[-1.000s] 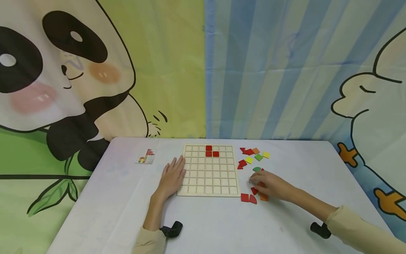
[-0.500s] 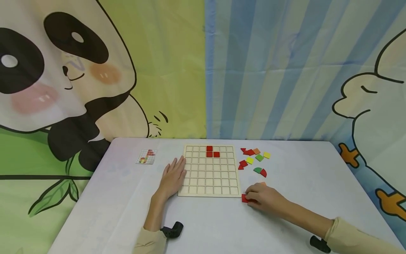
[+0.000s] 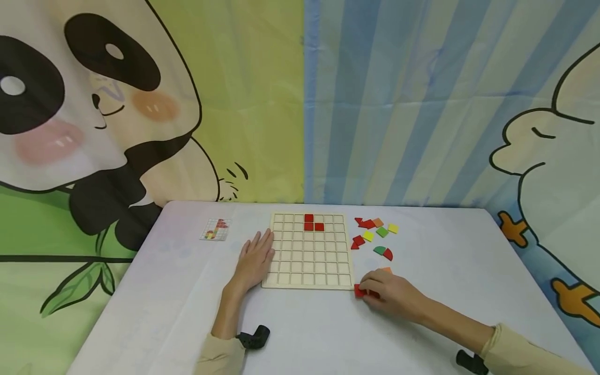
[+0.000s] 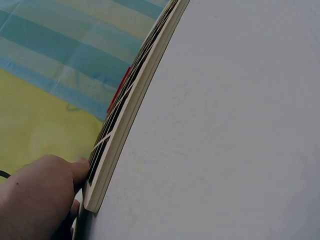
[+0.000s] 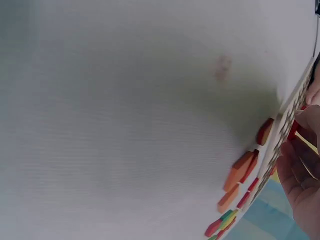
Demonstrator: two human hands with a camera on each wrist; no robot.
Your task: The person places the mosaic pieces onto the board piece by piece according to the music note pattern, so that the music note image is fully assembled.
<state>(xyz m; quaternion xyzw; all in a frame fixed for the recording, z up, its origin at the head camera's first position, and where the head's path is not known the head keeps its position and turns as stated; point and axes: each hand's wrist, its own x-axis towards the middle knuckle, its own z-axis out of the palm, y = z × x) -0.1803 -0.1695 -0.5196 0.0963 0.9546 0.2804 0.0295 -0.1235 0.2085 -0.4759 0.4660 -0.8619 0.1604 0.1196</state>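
Note:
A pale wooden grid board (image 3: pixel 300 266) lies on the white table. My left hand (image 3: pixel 252 263) lies with its fingers straight along the board's left edge; the left wrist view shows the thumb at the board's corner. Beside the near right corner, my right hand (image 3: pixel 391 292) pinches a red square tile (image 3: pixel 358 291) between thumb and fingers. That red tile (image 5: pixel 293 131) also shows between the fingertips in the right wrist view. Under and behind this hand, other loose pieces are partly hidden, including an orange one (image 3: pixel 386 270). Several pieces lie uncovered farther back.
Three red squares (image 3: pixel 309 222) sit in cells near the board's far edge. A small pattern card (image 3: pixel 215 229) lies to the left. Right of the board are a green piece (image 3: pixel 382 232), yellow tile (image 3: pixel 392 228) and red quarter-round (image 3: pixel 388 254). A printed curtain hangs behind the table.
My right hand has come nearer and slightly left, from the orange and red pieces to the red square tile, uncovering the red quarter-round. My left hand stays at the board's edge.

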